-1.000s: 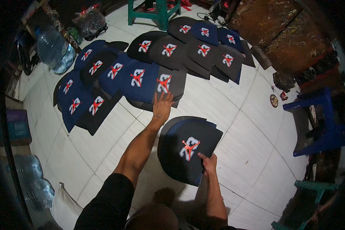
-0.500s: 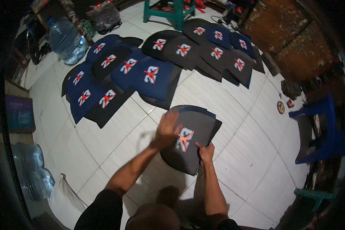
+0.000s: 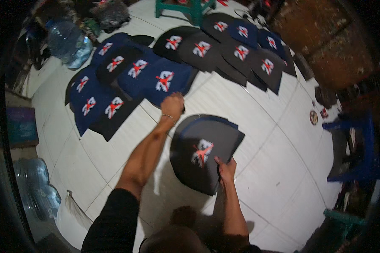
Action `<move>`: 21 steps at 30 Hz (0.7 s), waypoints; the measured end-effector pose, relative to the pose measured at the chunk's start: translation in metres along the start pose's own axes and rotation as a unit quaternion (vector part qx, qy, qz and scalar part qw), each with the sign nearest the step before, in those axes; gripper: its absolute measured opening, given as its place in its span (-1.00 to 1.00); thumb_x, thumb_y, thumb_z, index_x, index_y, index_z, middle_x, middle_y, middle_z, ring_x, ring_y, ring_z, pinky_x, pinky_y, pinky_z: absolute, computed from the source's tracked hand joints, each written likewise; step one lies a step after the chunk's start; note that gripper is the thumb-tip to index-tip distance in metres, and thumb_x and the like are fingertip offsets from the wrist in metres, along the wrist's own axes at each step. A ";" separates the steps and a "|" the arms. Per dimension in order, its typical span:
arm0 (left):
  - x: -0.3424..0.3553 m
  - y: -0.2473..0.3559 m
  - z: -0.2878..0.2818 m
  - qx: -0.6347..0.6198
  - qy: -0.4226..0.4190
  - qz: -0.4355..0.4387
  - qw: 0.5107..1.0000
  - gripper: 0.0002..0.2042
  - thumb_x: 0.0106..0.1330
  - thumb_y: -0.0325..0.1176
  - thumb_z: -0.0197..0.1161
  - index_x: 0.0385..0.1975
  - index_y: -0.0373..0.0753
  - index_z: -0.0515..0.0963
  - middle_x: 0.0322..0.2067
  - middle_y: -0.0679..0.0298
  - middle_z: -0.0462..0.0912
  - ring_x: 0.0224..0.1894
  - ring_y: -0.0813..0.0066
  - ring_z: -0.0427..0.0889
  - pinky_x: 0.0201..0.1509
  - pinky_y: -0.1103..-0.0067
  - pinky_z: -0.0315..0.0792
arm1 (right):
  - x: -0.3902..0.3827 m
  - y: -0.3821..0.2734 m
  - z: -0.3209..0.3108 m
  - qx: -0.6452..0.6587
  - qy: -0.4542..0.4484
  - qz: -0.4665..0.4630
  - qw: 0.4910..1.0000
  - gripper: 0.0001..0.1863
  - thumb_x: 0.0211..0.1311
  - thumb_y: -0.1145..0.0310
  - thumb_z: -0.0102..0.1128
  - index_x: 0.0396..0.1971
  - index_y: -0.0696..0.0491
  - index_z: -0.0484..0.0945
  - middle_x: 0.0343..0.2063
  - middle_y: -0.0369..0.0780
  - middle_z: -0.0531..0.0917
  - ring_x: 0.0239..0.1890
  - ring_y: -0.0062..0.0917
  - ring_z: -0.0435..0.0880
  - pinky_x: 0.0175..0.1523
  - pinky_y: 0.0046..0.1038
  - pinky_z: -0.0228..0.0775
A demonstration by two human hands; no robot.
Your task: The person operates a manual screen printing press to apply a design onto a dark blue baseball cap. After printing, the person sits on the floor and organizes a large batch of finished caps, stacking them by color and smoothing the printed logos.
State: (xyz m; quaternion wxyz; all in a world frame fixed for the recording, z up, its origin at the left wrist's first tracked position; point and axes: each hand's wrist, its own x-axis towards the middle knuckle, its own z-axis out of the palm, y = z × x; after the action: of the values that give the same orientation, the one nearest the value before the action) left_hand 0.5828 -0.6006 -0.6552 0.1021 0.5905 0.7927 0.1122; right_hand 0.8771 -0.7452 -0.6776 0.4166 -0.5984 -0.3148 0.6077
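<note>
My right hand (image 3: 226, 168) holds a stack of half-oval dark fabric pieces (image 3: 194, 173) by the right edge, thumb on top. The top one is dark grey with a red-and-white printed emblem; navy shows at the rim beneath. My left hand (image 3: 172, 103) is beyond the stack, fingers curled on the near edge of a navy piece (image 3: 152, 80). Overlapping groups of similar navy, black (image 3: 101, 130) and grey (image 3: 198, 63) pieces with the same emblem lie spread across the far part of the white tiled floor (image 3: 283, 160).
A blue plastic stool (image 3: 361, 168) stands at the right, a green stool (image 3: 196, 12) at the back. Large water bottles stand at back left (image 3: 69, 44) and lower left (image 3: 36, 185), near a white sack (image 3: 69, 219). Wooden boards (image 3: 321, 46) line the back right.
A dark grey piece moved from the far group onto the stack in my right hand. My left hand came back to the stack, then moved forward again to a navy piece.
</note>
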 end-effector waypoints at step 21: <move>-0.213 0.031 0.029 -0.210 0.002 0.239 0.948 -0.30 0.13 -0.19 0.37 0.23 -0.41 0.26 0.22 -0.09 0.33 0.29 -0.04 0.31 0.29 0.16 0.21 | 0.007 0.003 0.016 -0.014 -0.021 -0.075 0.997 -0.51 -0.01 0.52 0.44 -0.04 0.23 0.49 -0.17 -0.13 0.67 -0.15 -0.42 0.65 0.03 -0.42 0.46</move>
State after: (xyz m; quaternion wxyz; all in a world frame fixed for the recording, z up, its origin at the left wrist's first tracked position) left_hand 0.6800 -0.7945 -0.6675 0.1928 0.7275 0.5872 0.2980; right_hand 0.8611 -0.7384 -0.6823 0.4462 -0.5660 -0.3760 0.5824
